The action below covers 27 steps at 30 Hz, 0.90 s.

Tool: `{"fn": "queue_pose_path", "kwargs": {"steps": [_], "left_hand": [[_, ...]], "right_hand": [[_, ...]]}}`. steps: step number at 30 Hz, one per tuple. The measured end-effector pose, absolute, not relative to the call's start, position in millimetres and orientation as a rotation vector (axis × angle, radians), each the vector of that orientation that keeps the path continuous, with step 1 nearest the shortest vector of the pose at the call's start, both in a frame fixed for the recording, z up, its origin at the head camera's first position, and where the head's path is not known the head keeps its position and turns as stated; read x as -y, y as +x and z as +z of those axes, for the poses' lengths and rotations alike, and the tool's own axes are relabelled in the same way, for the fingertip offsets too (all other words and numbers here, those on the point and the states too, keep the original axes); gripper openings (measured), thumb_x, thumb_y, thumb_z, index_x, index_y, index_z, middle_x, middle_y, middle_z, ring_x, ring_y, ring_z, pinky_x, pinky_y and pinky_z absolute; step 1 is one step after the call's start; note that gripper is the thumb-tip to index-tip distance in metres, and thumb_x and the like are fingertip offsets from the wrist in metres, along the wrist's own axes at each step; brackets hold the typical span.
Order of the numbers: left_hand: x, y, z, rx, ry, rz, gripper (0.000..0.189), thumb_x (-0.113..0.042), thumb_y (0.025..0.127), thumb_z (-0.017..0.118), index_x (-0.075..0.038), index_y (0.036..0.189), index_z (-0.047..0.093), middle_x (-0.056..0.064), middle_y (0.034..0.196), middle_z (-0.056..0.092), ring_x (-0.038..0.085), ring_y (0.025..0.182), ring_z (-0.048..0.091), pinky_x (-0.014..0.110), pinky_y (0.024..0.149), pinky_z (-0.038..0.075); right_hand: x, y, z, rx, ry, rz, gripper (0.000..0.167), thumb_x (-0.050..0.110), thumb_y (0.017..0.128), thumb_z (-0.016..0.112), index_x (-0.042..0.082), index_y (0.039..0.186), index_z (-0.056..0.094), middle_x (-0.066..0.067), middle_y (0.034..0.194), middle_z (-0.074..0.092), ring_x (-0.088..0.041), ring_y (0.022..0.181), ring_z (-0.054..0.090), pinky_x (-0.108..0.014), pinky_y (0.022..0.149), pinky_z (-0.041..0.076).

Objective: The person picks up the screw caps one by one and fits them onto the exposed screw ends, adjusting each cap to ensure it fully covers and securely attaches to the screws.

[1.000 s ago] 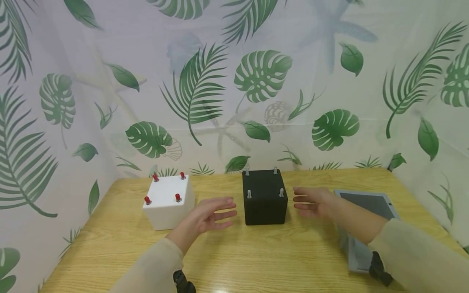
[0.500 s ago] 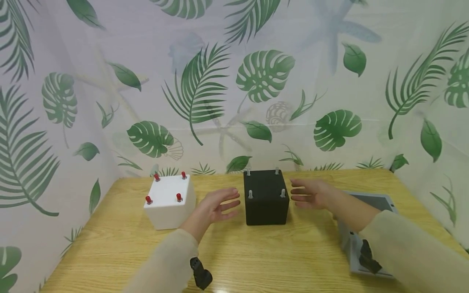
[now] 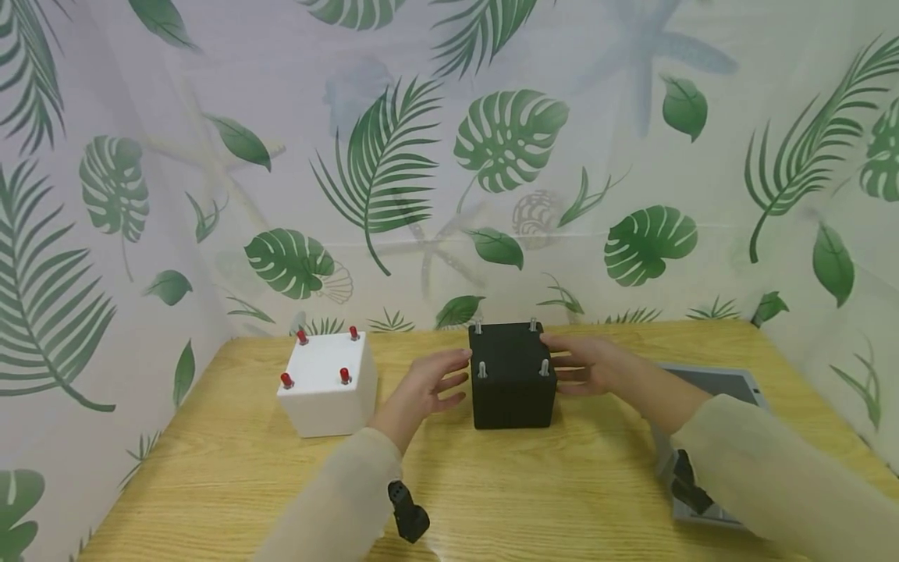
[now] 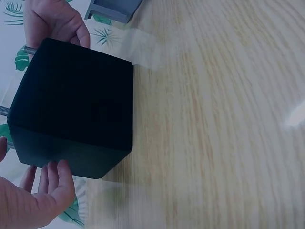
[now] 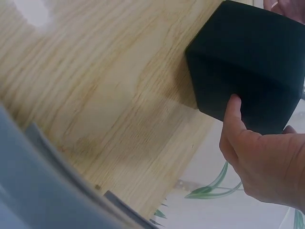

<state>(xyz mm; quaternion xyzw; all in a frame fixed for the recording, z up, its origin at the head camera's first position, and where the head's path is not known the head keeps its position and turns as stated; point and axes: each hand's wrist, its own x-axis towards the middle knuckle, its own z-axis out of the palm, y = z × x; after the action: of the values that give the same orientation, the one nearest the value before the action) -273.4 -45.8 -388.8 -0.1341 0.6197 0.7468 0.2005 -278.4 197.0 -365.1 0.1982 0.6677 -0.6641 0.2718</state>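
Observation:
A black block [image 3: 514, 402] with several upright metal bolts [image 3: 544, 368] on its top stands on the wooden table. At its left side is my left hand [image 3: 435, 382], fingers nearly straight and fingertips at the block's side face in the left wrist view. My right hand [image 3: 590, 365] is at the opposite side, its thumb by the top edge. In the right wrist view a fingertip [image 5: 234, 98] lies against the block's dark face. Neither hand curls round the block. Whether every finger touches it cannot be made out.
To the left stands a white block [image 3: 328, 390] with several red-capped bolts [image 3: 345, 375]. A grey tray [image 3: 709, 511] lies on the right, partly under my right forearm. Behind the wooden table [image 3: 520, 492] hangs a leaf-patterned cloth [image 3: 421, 172].
Both hands have closed in on the black block from its two sides, the left moving right and the right moving left. The blocks and tray stay where they were.

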Motion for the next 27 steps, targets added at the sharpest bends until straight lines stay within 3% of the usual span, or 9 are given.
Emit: {"fn": "queue_pose_path", "kwargs": {"steps": [4, 10, 18, 27], "left_hand": [[42, -278, -388, -1.745, -0.383, 2.096, 0.046, -0.023, 0.085, 0.07, -0.008, 0.126, 0.057, 0.013, 0.133, 0.052, 0.032, 0.123, 0.049, 0.049, 0.097, 0.044], [37, -283, -386, -1.742, -0.375, 2.052, 0.053, -0.026, 0.084, 0.071, -0.01, 0.132, 0.054, 0.013, 0.136, 0.05, 0.031, 0.125, 0.047, 0.051, 0.099, 0.043], [33, -283, -389, -1.751, -0.393, 2.013, 0.059, -0.02, 0.083, 0.072, -0.011, 0.137, 0.049, 0.012, 0.14, 0.047, 0.032, 0.129, 0.042, 0.051, 0.099, 0.042], [33, -282, -392, -1.79, -0.366, 2.014, 0.06, -0.021, 0.084, 0.071, -0.014, 0.138, 0.048, 0.01, 0.139, 0.048, 0.03, 0.13, 0.041, 0.054, 0.097, 0.043]], "right_hand": [[-196, -281, -367, -1.791, 0.556, -1.795, 0.074, 0.04, 0.09, 0.06, 0.013, 0.149, 0.024, -0.016, 0.154, 0.026, -0.032, 0.137, 0.031, -0.042, 0.099, 0.044], [-197, -286, -372, -1.78, 0.551, -1.793, 0.081, 0.042, 0.083, 0.069, 0.013, 0.146, 0.028, -0.016, 0.153, 0.027, -0.032, 0.135, 0.034, -0.04, 0.092, 0.048], [-192, -277, -367, -1.835, 0.474, -1.784, 0.062, 0.032, 0.091, 0.062, 0.008, 0.141, 0.034, -0.019, 0.151, 0.028, -0.034, 0.136, 0.03, -0.043, 0.093, 0.046], [-190, -275, -369, -1.854, 0.465, -1.832, 0.045, 0.029, 0.091, 0.062, 0.009, 0.128, 0.045, -0.018, 0.149, 0.032, -0.037, 0.135, 0.031, -0.045, 0.091, 0.046]]}}
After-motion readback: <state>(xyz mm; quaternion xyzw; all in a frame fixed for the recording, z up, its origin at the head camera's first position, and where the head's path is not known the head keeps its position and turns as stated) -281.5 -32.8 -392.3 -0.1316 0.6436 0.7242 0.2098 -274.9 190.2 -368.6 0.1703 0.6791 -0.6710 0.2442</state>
